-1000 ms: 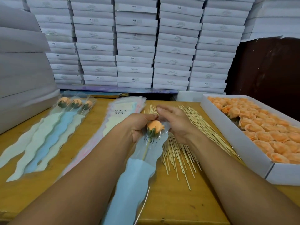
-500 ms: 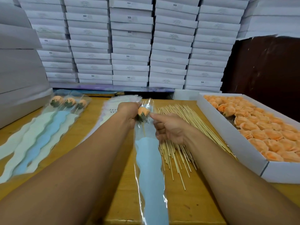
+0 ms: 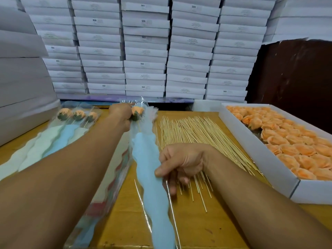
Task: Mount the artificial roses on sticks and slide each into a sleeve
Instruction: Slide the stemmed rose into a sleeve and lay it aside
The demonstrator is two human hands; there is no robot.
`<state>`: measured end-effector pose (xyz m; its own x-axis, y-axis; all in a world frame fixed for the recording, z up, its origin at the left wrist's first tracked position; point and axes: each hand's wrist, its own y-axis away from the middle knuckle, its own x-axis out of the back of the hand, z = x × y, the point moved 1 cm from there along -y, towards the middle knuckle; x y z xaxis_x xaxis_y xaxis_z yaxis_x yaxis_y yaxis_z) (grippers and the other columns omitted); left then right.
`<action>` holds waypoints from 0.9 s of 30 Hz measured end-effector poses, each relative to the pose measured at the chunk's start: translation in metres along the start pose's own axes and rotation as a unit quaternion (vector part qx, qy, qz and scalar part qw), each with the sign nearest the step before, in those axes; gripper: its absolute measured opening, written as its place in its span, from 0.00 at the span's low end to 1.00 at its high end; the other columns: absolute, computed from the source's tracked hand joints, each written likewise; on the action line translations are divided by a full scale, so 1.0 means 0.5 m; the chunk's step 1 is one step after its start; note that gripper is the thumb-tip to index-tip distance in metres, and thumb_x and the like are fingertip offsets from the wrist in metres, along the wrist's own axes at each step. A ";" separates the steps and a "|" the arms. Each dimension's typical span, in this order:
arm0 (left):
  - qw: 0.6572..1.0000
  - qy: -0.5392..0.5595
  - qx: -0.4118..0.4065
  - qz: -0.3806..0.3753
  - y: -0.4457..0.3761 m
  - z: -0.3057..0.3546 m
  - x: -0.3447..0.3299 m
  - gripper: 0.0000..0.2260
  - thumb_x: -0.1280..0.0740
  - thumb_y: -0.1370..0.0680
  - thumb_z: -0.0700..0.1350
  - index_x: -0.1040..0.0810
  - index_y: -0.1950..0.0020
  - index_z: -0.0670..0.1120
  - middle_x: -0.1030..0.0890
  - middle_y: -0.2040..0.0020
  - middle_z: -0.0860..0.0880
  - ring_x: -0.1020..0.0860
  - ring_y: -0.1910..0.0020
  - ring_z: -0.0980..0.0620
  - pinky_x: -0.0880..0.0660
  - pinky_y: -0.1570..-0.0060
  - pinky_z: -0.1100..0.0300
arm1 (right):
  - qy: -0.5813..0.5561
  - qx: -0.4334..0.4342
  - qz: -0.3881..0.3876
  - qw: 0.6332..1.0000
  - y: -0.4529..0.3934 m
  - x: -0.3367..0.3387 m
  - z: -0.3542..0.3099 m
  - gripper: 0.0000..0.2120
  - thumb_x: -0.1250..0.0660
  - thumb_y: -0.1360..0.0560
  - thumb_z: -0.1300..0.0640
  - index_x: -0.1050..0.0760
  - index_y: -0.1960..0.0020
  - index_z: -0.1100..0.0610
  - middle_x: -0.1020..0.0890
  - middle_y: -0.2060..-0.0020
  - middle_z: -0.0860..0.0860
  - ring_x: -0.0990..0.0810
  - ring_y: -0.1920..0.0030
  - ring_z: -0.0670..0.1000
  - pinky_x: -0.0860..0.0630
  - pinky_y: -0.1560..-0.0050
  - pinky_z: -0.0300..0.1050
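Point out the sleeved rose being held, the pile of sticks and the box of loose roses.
sleeved rose (image 3: 138, 110), head view, on its orange petals.
pile of sticks (image 3: 194, 130), head view, mid-pile.
box of loose roses (image 3: 255, 150), head view, on its white near wall.

A peach rose (image 3: 137, 110) with a green base sits on a thin stick (image 3: 138, 127) inside a clear sleeve with a pale blue wavy insert (image 3: 150, 169), running from upper centre down to the bottom edge. Three sleeved roses (image 3: 78, 115) lie at the left, loose sticks (image 3: 194, 133) fan across the centre, and bare peach roses (image 3: 291, 141) fill the white box at the right.
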<state>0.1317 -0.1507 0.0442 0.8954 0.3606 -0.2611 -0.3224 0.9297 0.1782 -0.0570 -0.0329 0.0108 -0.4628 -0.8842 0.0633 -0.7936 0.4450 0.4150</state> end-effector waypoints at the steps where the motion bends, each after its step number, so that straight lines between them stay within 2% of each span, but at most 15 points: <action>1: 1.000 0.001 0.006 0.000 -0.007 0.005 0.005 0.08 0.40 0.18 0.34 0.21 0.46 0.38 0.20 0.53 0.39 0.20 0.67 0.46 0.26 0.80 0.63 | 0.004 -0.001 -0.018 1.000 -0.004 -0.007 -0.002 0.08 0.34 0.23 0.61 0.18 0.56 0.63 0.14 0.61 0.55 0.14 0.67 0.49 0.27 0.80 0.34; 2: 1.000 0.005 0.011 -0.001 -0.012 0.009 0.009 0.10 0.41 0.18 0.35 0.21 0.43 0.38 0.19 0.49 0.40 0.18 0.61 0.45 0.23 0.77 0.61 | 0.006 0.000 -0.030 1.000 -0.008 -0.014 -0.003 0.07 0.34 0.23 0.61 0.20 0.54 0.65 0.14 0.60 0.55 0.14 0.67 0.49 0.27 0.80 0.34; 4: 1.000 0.008 0.024 0.006 -0.016 0.016 0.012 0.13 0.41 0.18 0.35 0.20 0.38 0.41 0.18 0.44 0.41 0.17 0.52 0.43 0.17 0.57 0.52 | -0.002 0.007 -0.043 0.999 -0.015 -0.024 -0.006 0.08 0.36 0.22 0.61 0.20 0.53 0.64 0.13 0.60 0.54 0.14 0.67 0.49 0.28 0.80 0.33; 5: 1.000 0.008 0.029 0.007 -0.013 0.019 0.013 0.14 0.42 0.17 0.35 0.19 0.37 0.42 0.18 0.43 0.40 0.17 0.51 0.43 0.19 0.47 0.47 | -0.009 0.010 -0.047 0.999 -0.019 -0.028 -0.007 0.08 0.37 0.21 0.61 0.20 0.52 0.63 0.13 0.60 0.54 0.14 0.67 0.49 0.28 0.80 0.33; 6: 0.999 0.009 0.030 0.005 -0.011 0.020 0.012 0.15 0.43 0.17 0.35 0.19 0.37 0.42 0.18 0.43 0.40 0.17 0.51 0.44 0.21 0.41 0.44 | -0.015 0.013 -0.049 0.999 -0.023 -0.032 -0.008 0.08 0.37 0.20 0.62 0.20 0.52 0.63 0.13 0.60 0.54 0.14 0.67 0.49 0.28 0.80 0.33; 10: 0.999 0.007 0.033 -0.016 -0.008 0.019 0.008 0.14 0.41 0.18 0.35 0.19 0.37 0.40 0.18 0.41 0.39 0.18 0.42 0.41 0.23 0.40 0.40 | -0.033 0.021 -0.035 0.999 -0.037 -0.044 -0.006 0.07 0.36 0.22 0.62 0.23 0.48 0.65 0.14 0.61 0.55 0.15 0.68 0.49 0.29 0.80 0.33; 12: 0.998 0.003 0.040 -0.038 -0.005 0.017 0.006 0.12 0.39 0.17 0.38 0.20 0.36 0.41 0.18 0.41 0.39 0.18 0.43 0.41 0.24 0.38 0.40 | -0.030 0.027 -0.033 0.999 -0.036 -0.040 -0.007 0.07 0.36 0.21 0.63 0.23 0.49 0.66 0.14 0.63 0.55 0.15 0.69 0.48 0.28 0.80 0.33; 14: 0.996 0.014 0.054 -0.076 -0.005 0.014 0.004 0.14 0.36 0.17 0.47 0.22 0.33 0.43 0.17 0.42 0.40 0.17 0.46 0.44 0.25 0.36 0.44 | -0.026 0.037 -0.023 0.999 -0.029 -0.033 -0.010 0.06 0.37 0.20 0.64 0.23 0.50 0.66 0.15 0.65 0.55 0.15 0.69 0.47 0.27 0.79 0.33; 16: 0.988 0.032 0.082 -0.130 -0.004 0.005 0.003 0.23 0.35 0.19 0.57 0.23 0.33 0.41 0.17 0.42 0.42 0.17 0.45 0.46 0.22 0.39 0.47 | -0.037 0.047 0.013 0.998 -0.024 -0.024 -0.011 0.06 0.38 0.19 0.65 0.23 0.49 0.66 0.15 0.66 0.55 0.16 0.71 0.47 0.27 0.78 0.33; 18: 0.979 0.027 0.105 -0.172 0.002 -0.009 0.000 0.29 0.36 0.22 0.65 0.22 0.42 0.38 0.16 0.50 0.43 0.16 0.54 0.47 0.17 0.50 0.51 | -0.051 0.055 0.061 0.995 -0.022 -0.017 -0.010 0.08 0.38 0.18 0.64 0.22 0.52 0.66 0.16 0.68 0.54 0.17 0.72 0.46 0.27 0.79 0.33; 19: 0.977 0.015 0.110 -0.184 0.007 -0.017 0.001 0.31 0.36 0.24 0.67 0.24 0.46 0.37 0.19 0.54 0.45 0.18 0.58 0.48 0.17 0.52 0.53 | -0.057 0.057 0.083 0.993 -0.023 -0.014 -0.009 0.09 0.38 0.18 0.63 0.22 0.53 0.65 0.16 0.69 0.53 0.18 0.73 0.45 0.27 0.79 0.33; 21: 0.975 -0.013 0.109 -0.191 0.025 -0.033 -0.005 0.31 0.35 0.24 0.68 0.27 0.46 0.38 0.29 0.59 0.46 0.27 0.61 0.51 0.21 0.53 0.57 | -0.072 0.062 0.122 0.988 -0.021 -0.008 -0.008 0.10 0.37 0.18 0.62 0.21 0.55 0.64 0.17 0.70 0.53 0.19 0.74 0.45 0.27 0.78 0.33; 22: 0.975 -0.031 0.107 -0.192 0.036 -0.041 -0.007 0.30 0.34 0.24 0.66 0.28 0.46 0.38 0.29 0.61 0.46 0.28 0.64 0.51 0.22 0.55 0.58 | -0.080 0.064 0.139 0.985 -0.020 -0.004 -0.008 0.10 0.36 0.18 0.61 0.21 0.55 0.63 0.17 0.69 0.53 0.19 0.74 0.45 0.26 0.78 0.34; 25: 0.965 -0.098 0.104 -0.219 0.083 -0.059 -0.011 0.23 0.32 0.22 0.60 0.25 0.53 0.38 0.23 0.71 0.46 0.24 0.76 0.52 0.23 0.71 0.62 | -0.098 0.072 0.194 0.973 -0.015 0.010 -0.007 0.10 0.35 0.18 0.59 0.21 0.54 0.63 0.20 0.69 0.55 0.22 0.75 0.46 0.26 0.78 0.35; 27: 0.957 -0.135 0.092 -0.238 0.113 -0.067 -0.011 0.20 0.31 0.22 0.58 0.24 0.58 0.41 0.23 0.73 0.48 0.25 0.79 0.52 0.26 0.75 0.63 | -0.104 0.080 0.230 0.964 -0.012 0.021 -0.004 0.10 0.35 0.18 0.58 0.22 0.55 0.62 0.21 0.71 0.54 0.23 0.76 0.46 0.27 0.78 0.35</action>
<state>0.0982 -0.0976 0.0239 0.9823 -0.1568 -0.1029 0.1793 0.9461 0.2699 -0.0563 -0.0451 0.0107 -0.8361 -0.5483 0.0177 -0.5288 0.8141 0.2400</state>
